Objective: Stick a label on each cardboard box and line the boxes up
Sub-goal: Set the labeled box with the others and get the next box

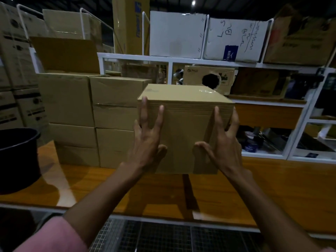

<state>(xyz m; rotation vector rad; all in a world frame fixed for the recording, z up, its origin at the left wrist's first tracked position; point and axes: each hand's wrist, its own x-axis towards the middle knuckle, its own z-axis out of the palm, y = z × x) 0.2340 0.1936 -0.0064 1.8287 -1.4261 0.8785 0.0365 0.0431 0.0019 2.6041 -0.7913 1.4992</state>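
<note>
With spread fingers (161, 113) of both hands pressing the box (183, 128) at frame centre, set it squarely beside the left stack (91, 115).

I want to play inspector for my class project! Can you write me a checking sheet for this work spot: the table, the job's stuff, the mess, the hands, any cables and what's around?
Surface: glossy orange-brown wooden table, white edge.
Job's things: plain brown cardboard box held up at the table; no label visible on the sides shown. Stacked brown cardboard boxes stand to its left, in two columns.
Clutter: dark round plastic tub at the table's left end.
Hands: left hand and right hand press the box's sides, fingers spread straight.
Cables: nothing seen.
Surroundings: white metal shelving carrying white and brown cartons; dark floor grating below.
</note>
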